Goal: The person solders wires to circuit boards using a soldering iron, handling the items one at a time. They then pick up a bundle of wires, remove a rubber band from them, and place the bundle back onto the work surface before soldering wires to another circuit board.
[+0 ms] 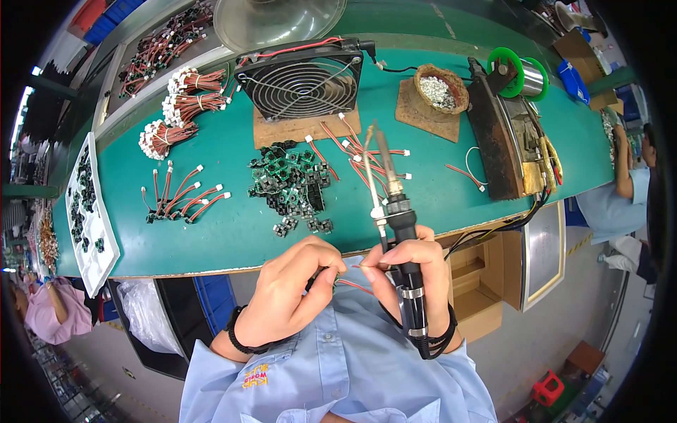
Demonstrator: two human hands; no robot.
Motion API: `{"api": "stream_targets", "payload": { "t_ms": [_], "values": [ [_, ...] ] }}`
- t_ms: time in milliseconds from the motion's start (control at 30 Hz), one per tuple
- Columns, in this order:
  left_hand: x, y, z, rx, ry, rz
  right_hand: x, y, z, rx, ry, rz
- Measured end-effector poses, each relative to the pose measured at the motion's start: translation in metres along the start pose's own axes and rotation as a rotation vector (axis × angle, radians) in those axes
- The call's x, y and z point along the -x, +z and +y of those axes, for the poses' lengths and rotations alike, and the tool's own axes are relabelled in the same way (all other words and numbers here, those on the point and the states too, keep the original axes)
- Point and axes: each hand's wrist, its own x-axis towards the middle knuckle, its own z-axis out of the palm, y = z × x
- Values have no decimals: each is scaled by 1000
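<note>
My right hand (429, 271) is wrapped round a black soldering iron (402, 220), its tip pointing away from me and a thin metal feed tube (374, 180) running alongside. The thumb and forefinger of that hand also pinch near the end of a thin wire. My left hand (288, 290) is closed on a small dark-green part, mostly hidden by the fingers. A red and white wire (355, 286) shows between the two hands, just off the table's near edge. Beyond them lies a pile of small black and green circuit-board parts (288, 180), with loose connector wires (360, 158) beside it.
A black fan (303, 83) stands at the back. A bowl of metal bits (436, 93) and a green solder spool (518, 74) are to its right. Bundled wires (194, 106), wired parts (183, 201) and a white tray (99, 240) lie left. Co-workers sit at both sides.
</note>
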Motion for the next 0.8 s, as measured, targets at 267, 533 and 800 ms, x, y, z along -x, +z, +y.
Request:
{"api": "stream_targets", "payload": {
  "t_ms": [267, 533, 800],
  "values": [
    [-6, 3, 8, -127, 78, 15, -8, -4, -4, 81, -56, -62],
    [-4, -1, 5, -104, 68, -55, -10, -12, -6, 90, -96, -177],
    [-6, -8, 9, -82, -56, 32, -1, -15, -3, -181, 107, -104]
  ]
}}
